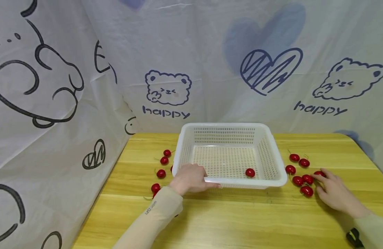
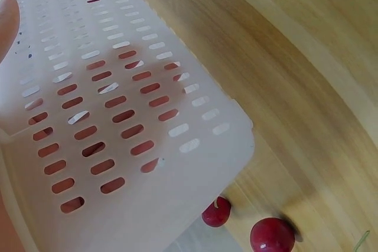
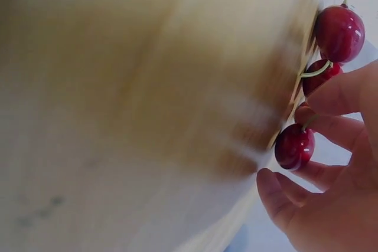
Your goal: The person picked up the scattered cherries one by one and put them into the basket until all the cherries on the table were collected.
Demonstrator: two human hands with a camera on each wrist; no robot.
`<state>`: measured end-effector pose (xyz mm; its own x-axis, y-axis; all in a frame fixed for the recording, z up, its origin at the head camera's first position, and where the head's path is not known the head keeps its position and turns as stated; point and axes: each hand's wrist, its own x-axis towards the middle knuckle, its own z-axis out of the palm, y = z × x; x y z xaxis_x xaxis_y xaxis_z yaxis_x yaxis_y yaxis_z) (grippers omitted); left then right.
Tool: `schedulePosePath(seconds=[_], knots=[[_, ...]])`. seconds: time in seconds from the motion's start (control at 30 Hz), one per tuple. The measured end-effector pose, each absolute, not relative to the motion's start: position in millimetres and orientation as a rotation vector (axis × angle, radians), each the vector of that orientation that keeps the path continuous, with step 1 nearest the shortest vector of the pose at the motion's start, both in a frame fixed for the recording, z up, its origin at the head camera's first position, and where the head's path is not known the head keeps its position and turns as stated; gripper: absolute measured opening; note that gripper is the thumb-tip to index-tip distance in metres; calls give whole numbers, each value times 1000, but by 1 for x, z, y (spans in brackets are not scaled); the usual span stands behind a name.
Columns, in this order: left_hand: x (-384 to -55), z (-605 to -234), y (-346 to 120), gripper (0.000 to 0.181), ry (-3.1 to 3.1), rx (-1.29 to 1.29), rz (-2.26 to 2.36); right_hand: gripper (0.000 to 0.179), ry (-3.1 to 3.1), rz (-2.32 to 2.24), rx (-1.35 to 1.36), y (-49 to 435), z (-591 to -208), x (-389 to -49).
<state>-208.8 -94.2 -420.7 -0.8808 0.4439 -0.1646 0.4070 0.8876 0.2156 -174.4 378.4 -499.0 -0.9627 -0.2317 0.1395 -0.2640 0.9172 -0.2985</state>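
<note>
A white perforated plastic basket [image 1: 229,180] stands on the table with one red cherry [image 1: 250,173] inside. My left hand [image 1: 191,178] grips its near rim towards the left corner; through the slots of the basket wall [image 2: 201,116], fingers show in the left wrist view. At the right, my right hand [image 1: 334,190] reaches down among several loose cherries. One cherry [image 3: 295,147] sits between its spread fingers, touching or very close to them. The thumb stands apart from it. Two more cherries, the nearer one [image 3: 339,33] with a stem, lie beside that hand.
More cherries [image 1: 161,173] lie scattered left of the basket, some partly hidden by the left arm. The wooden table [image 1: 241,221] ends at a white printed cloth [image 1: 210,52] behind and at the left. A dark strap [image 1: 354,238] is near the right sleeve.
</note>
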Motion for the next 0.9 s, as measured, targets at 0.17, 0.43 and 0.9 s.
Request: schedulePosePath(seconds=[0.17, 0.43, 0.9], knots=[[-209, -421, -95, 60, 2853, 668, 253, 41, -2981, 472, 397, 379, -497, -177], [-208, -421, -95, 59, 2846, 670, 248, 36, -2934, 484, 409, 378, -498, -178], [-207, -421, -95, 57, 2851, 687, 272, 31, -2878, 588, 411, 375, -488, -179]])
